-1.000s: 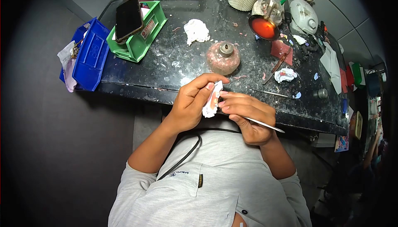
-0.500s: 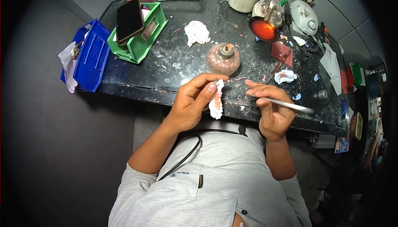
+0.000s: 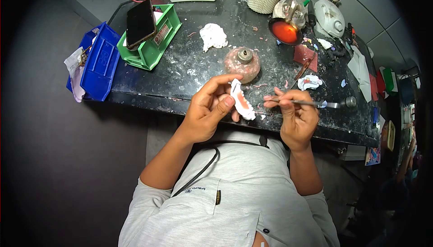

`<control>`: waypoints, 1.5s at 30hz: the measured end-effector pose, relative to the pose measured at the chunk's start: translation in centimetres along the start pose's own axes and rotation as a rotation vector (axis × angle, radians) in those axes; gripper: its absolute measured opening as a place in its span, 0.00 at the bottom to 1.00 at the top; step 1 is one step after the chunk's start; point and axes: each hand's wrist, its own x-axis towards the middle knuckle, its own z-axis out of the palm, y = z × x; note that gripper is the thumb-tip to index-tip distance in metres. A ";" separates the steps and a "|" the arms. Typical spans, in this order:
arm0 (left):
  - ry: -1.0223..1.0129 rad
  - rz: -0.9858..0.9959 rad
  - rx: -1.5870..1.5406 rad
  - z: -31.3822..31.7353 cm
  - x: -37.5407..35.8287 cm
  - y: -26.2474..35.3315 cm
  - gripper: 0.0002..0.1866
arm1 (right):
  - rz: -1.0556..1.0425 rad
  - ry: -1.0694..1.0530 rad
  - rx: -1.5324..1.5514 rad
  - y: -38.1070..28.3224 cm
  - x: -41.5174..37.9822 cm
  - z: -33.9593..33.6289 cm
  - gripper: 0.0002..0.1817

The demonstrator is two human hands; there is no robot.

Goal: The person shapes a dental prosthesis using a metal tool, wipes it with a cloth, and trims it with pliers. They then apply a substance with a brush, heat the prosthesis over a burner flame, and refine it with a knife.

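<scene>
My left hand (image 3: pixel 208 109) is closed on a white plaster dental cast (image 3: pixel 244 108) with pink wax along its inner face, held over the front edge of the bench. A slim metal wax spatula (image 3: pixel 311 103) lies across the closed fingers of my right hand (image 3: pixel 297 116). Its broad flat end points right, and its other end reaches left towards the cast without touching it. Just beyond both hands stands a round glass spirit lamp (image 3: pixel 242 64) with a metal collar. On the bench to the right rest a knife with a reddish-brown handle (image 3: pixel 303 70) and another plaster cast (image 3: pixel 310 82).
A black pan of glowing red-orange content (image 3: pixel 285 32) is at the back right, near a pink wax sheet (image 3: pixel 306 58). Crumpled white material (image 3: pixel 213 36) lies behind the lamp. A green bin (image 3: pixel 152 50) carrying a phone (image 3: pixel 140 23) and a blue bin (image 3: pixel 94 64) stand left.
My left hand has turned the cast, so its lower end swings right and more pink shows. The spatula has rotated in my right hand to lie nearly level. A small orange glow at the lamp's wick no longer shows.
</scene>
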 end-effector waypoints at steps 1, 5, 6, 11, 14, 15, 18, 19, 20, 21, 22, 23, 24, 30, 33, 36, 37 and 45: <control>0.015 0.024 0.008 0.1 0.0 -0.1 0.22 | -0.087 -0.046 -0.040 -0.3 0.3 0.1 0.09; -0.003 0.075 0.053 -0.2 -0.2 -0.5 0.20 | -0.203 -0.160 0.004 -0.5 0.5 0.3 0.08; -0.003 0.073 0.052 -0.2 -0.2 -0.6 0.20 | -0.236 -0.207 -0.045 -0.6 0.8 0.1 0.07; -0.022 0.128 0.019 0.1 -0.3 -0.7 0.19 | -0.312 -0.294 -0.100 -1.4 1.5 0.1 0.05; 0.020 0.133 0.000 0.2 -0.3 -1.0 0.19 | -0.284 -0.300 -0.092 -1.4 1.3 0.2 0.05; 0.019 0.131 -0.001 0.1 -0.3 -1.0 0.19 | -0.284 -0.298 -0.117 -1.4 1.3 0.2 0.05; -0.031 0.130 0.023 -0.1 -0.4 -0.8 0.18 | -0.290 -0.296 -0.150 -1.3 1.2 0.1 0.05; -0.041 0.125 0.030 -0.2 -0.4 -0.8 0.18 | -0.296 -0.298 -0.157 -1.2 1.2 0.2 0.05; -0.051 0.120 0.035 -0.3 -0.4 -0.8 0.18 | -0.296 -0.299 -0.156 -1.2 1.2 0.2 0.05; -0.050 0.120 0.035 -0.2 -0.4 -0.8 0.18 | -0.300 -0.294 -0.159 -1.2 1.2 0.2 0.05; -0.041 0.118 0.030 -0.2 -0.4 -0.8 0.18 | -0.304 -0.288 -0.161 -1.2 1.2 0.2 0.05; -0.031 0.116 0.026 -0.2 -0.4 -0.8 0.18 | -0.304 -0.289 -0.161 -1.2 1.2 0.2 0.05; -0.031 0.117 0.026 -0.1 -0.4 -0.8 0.18 | -0.305 -0.288 -0.165 -1.3 1.2 0.3 0.05; -0.022 0.109 0.035 -0.1 -0.4 -0.7 0.18 | -0.317 -0.288 -0.178 -1.5 1.3 0.4 0.04; -0.015 0.108 0.042 -0.1 -0.4 -0.7 0.18 | -0.315 -0.289 -0.192 -1.6 1.2 0.4 0.04; -0.018 0.106 0.048 -0.2 -0.4 -0.7 0.17 | -0.315 -0.285 -0.194 -1.6 1.2 0.4 0.04; -0.016 0.102 0.046 -0.2 -0.4 -0.7 0.17 | -0.318 -0.282 -0.195 -1.5 1.2 0.4 0.04; 0.013 0.083 0.056 -0.3 -0.4 -0.8 0.19 | -0.313 -0.281 -0.205 -1.4 1.1 0.3 0.04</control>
